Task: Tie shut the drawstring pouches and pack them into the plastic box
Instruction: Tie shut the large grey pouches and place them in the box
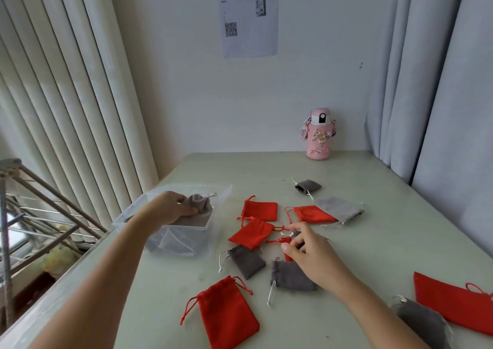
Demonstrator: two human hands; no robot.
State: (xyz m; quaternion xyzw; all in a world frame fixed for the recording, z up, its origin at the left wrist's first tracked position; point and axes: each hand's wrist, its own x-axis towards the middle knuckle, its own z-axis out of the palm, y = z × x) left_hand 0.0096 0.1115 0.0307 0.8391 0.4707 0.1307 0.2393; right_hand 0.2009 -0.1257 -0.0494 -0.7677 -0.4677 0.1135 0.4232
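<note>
Head view. The left hand (170, 207) curls its fingers round a taupe velvet drawstring pouch (198, 201) and holds it over the open top of the clear rectangular plastic box (128, 210). This placement suggests the pouch is being lowered onto the grey pouches visible through the box wall. The right hand (309, 255), well apart from the left and nearer the viewer, pinches a small red fabric pouch (284, 241) between thumb and bent fingers, probably to lift it as the next item for tying. Whether its cord is drawn tight cannot be told. A dark grey pouch (290, 278) lies just under the right wrist, and a large red velvet pouch (229, 314) lies between the two forearms. Both rest loose on the pale green table (373, 228), so packing appears only partly done.
</note>
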